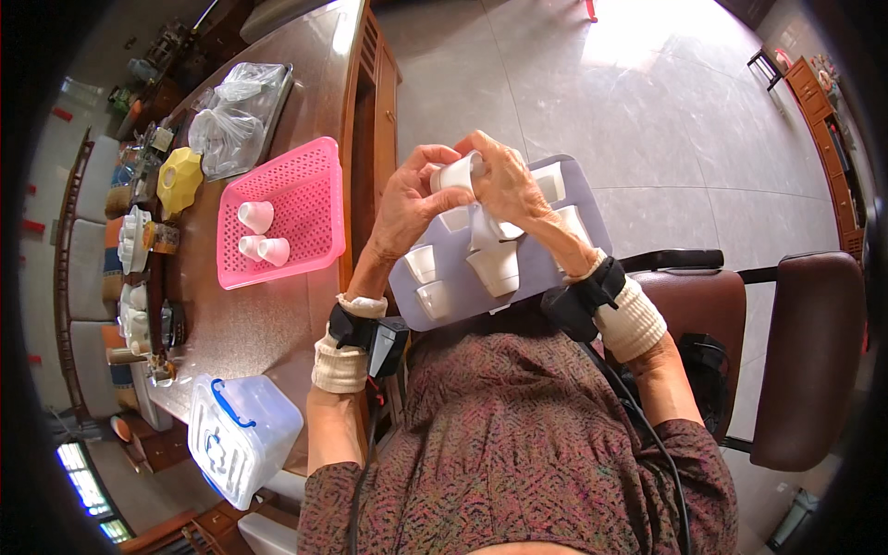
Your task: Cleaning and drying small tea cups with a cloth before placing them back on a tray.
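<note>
Between both hands I hold a small white cup above a grey-lilac tray at my lap. My left hand grips its side and lower part; the fingers of my right hand are at its other end, partly hiding it. On the tray lie several white cups, among them a larger one in the middle and a smaller one near the left edge. Another white cup lies at the far right of the tray. My right forearm covers part of the tray.
To the left, a wooden table bears a pink perforated basket with 3 small cups. Behind it are a metal tray with plastic bags and a yellow dish. A clear lidded box stands nearer; a brown chair is at right.
</note>
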Available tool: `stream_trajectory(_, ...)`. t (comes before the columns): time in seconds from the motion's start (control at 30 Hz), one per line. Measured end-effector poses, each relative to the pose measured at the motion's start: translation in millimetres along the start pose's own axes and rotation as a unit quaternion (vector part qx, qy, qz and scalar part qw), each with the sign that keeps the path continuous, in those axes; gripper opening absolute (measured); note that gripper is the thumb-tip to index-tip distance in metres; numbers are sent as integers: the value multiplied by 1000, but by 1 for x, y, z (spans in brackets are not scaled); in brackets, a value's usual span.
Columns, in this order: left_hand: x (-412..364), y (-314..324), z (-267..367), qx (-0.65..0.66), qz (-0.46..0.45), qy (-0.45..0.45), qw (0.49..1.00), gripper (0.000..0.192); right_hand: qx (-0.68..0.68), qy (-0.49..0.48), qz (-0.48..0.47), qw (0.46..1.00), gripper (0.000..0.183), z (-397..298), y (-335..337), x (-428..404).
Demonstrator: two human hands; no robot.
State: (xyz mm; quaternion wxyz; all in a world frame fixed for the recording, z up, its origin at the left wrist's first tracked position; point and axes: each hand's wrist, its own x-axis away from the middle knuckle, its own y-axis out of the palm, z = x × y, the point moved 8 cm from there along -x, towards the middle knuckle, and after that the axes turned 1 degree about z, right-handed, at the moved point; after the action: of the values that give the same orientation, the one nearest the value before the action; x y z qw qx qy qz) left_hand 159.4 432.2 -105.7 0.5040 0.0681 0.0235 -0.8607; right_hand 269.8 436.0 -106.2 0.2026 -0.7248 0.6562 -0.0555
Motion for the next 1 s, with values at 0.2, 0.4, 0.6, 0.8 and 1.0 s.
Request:
stream_trajectory(0.2, -3, -1, 2, -50, 115, 53, 991, 34, -140, 115, 61, 982, 26, 33, 16, 6)
stream_trajectory(0.4, -2, -11, -1, -51, 114, -94, 988, 43, 99, -152, 88, 979, 22, -38, -1, 11)
stream_trajectory(0.6, -11, 0, 6, -123, 106, -47, 986, 56, -86, -2, 68, 994, 22, 0, -4, -1)
stream_trajectory(0.8, 0, 0, 28, -190, 114, 86, 971, 46, -260, 111, 10, 959, 26, 21, 19, 5)
stream_trajectory(1.0, -1, -16, -3, -108, 96, -122, 982, 60, 137, -131, 43, 981, 54, -27, 2, 4)
